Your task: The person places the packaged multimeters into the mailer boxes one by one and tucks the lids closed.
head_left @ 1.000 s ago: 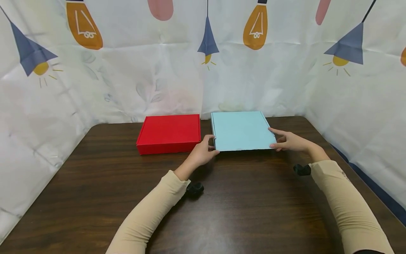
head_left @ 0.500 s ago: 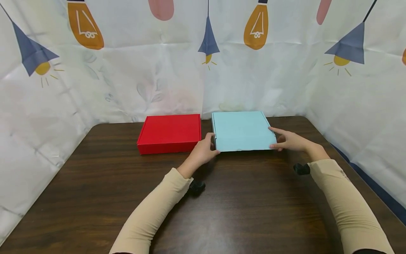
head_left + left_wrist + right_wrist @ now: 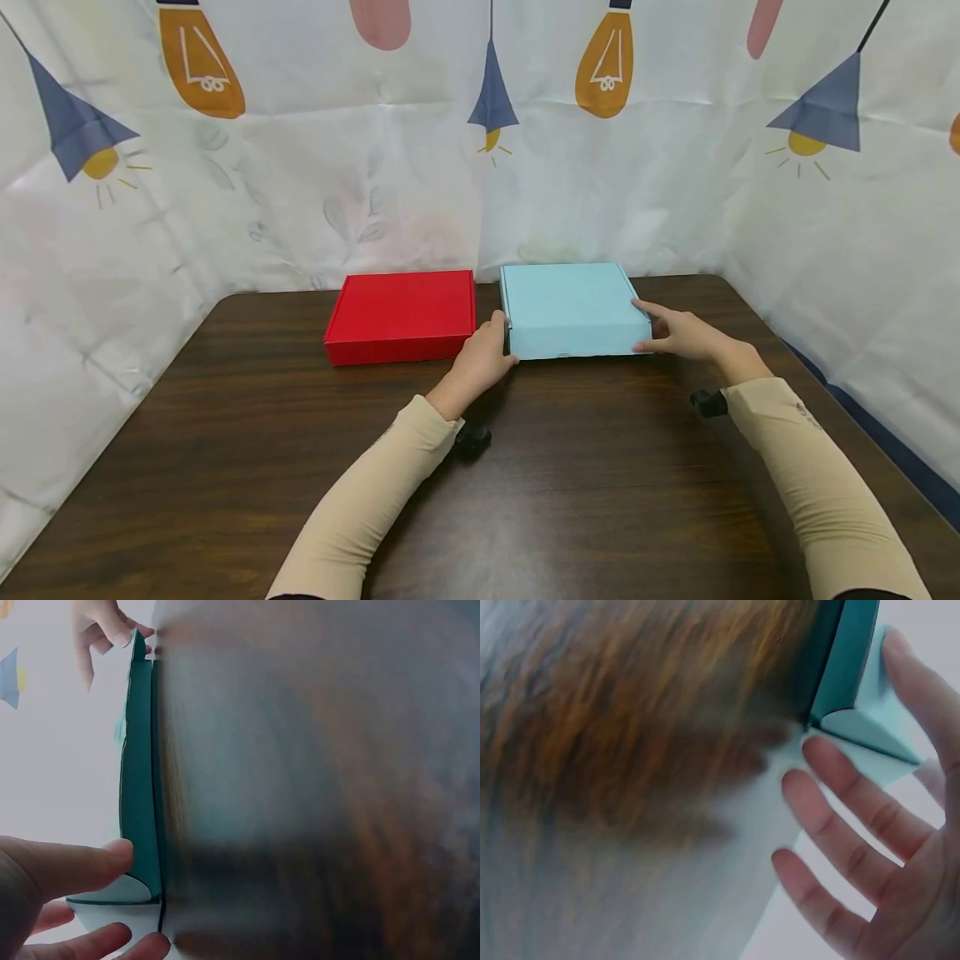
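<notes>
A light blue cardboard mailer box [image 3: 570, 296] lies at the table's back, with its lid down and its front flap [image 3: 577, 341] facing me. My left hand [image 3: 480, 365] grips its near left corner. In the left wrist view the thumb [image 3: 90, 866] lies on the flap's end and the fingertips [image 3: 109, 937] are at the side wall. My right hand [image 3: 686, 335] holds the near right corner, thumb at the front and index finger along the side. The right wrist view shows the other fingers [image 3: 847, 825] spread beside the box's corner [image 3: 851, 667]. The box's inside is hidden.
A red cardboard box [image 3: 405, 308], also closed, lies just left of the blue one, close to my left hand. Both rest on a dark wooden table [image 3: 570, 483]. Behind hangs a white curtain [image 3: 420, 183] printed with lamps and bulbs.
The light blue front flap has swung down from roughly level to nearly upright against the box's front. Both hands have shifted only slightly at the corners; the red box has stayed put.
</notes>
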### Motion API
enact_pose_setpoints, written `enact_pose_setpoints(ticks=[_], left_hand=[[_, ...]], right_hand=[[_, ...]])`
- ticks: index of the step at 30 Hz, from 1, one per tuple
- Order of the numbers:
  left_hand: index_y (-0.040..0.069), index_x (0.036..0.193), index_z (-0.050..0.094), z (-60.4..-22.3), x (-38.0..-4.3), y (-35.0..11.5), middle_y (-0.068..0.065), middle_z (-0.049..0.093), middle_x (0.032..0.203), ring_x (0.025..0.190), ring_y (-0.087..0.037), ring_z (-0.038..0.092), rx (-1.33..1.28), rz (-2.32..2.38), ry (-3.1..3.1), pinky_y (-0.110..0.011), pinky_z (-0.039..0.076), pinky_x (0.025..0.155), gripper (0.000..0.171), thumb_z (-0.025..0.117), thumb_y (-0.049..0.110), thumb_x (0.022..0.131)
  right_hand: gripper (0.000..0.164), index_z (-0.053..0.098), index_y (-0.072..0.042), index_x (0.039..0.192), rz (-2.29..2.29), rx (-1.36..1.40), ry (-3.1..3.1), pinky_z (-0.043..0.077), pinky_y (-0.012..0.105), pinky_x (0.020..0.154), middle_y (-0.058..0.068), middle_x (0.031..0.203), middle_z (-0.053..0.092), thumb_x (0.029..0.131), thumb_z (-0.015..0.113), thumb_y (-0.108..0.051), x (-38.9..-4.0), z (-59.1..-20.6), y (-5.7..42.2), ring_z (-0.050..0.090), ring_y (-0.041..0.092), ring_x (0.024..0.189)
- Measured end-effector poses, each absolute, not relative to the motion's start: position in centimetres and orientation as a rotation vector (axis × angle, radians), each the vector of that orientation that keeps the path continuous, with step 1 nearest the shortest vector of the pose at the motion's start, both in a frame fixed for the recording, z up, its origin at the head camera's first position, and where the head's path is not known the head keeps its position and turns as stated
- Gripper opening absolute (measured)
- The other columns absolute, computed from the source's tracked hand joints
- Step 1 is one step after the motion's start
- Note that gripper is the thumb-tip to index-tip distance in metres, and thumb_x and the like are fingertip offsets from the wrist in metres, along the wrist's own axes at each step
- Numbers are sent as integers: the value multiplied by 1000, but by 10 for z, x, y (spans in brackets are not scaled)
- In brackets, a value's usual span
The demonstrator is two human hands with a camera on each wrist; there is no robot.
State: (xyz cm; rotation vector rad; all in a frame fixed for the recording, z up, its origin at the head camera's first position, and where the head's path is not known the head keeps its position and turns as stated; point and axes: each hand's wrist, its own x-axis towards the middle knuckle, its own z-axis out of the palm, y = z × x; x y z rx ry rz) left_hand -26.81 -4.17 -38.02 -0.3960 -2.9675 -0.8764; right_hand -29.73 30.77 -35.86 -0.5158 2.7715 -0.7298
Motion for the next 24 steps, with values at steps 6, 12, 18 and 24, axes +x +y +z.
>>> enact_pose_setpoints(ticks=[6,12,18,24], left_hand=[[-9,132,49,-378,-262,-40,-25,56,131,105,-35,66,-518,-578,-2932,-39,55,93,54,77,13,93],[-9,149,42,-374,-258,-44,-25,38,158,140,-39,45,-627,-491,-2966,-43,39,113,67,73,19,96],[0,159,32,-371,-261,-43,-20,25,166,148,-46,29,-746,-419,-3029,-50,39,113,75,68,29,100],[9,164,23,-368,-275,-37,-15,13,170,154,-41,14,-831,-368,-3065,-59,25,119,79,62,37,102]], right_hand=[[91,25,-2,161,-587,-578,2850,38,67,104,37,153,35,95,74,-39,-292,-351,298,38,54,137],[87,28,3,159,-518,-636,2887,36,69,105,38,155,28,96,73,-37,-287,-351,293,34,56,138],[86,26,-2,161,-618,-710,2825,24,69,112,27,168,7,97,73,-34,-289,-358,294,12,53,150],[90,23,-3,162,-682,-758,2797,15,69,116,21,169,8,95,74,-35,-299,-363,290,-1,44,154]])
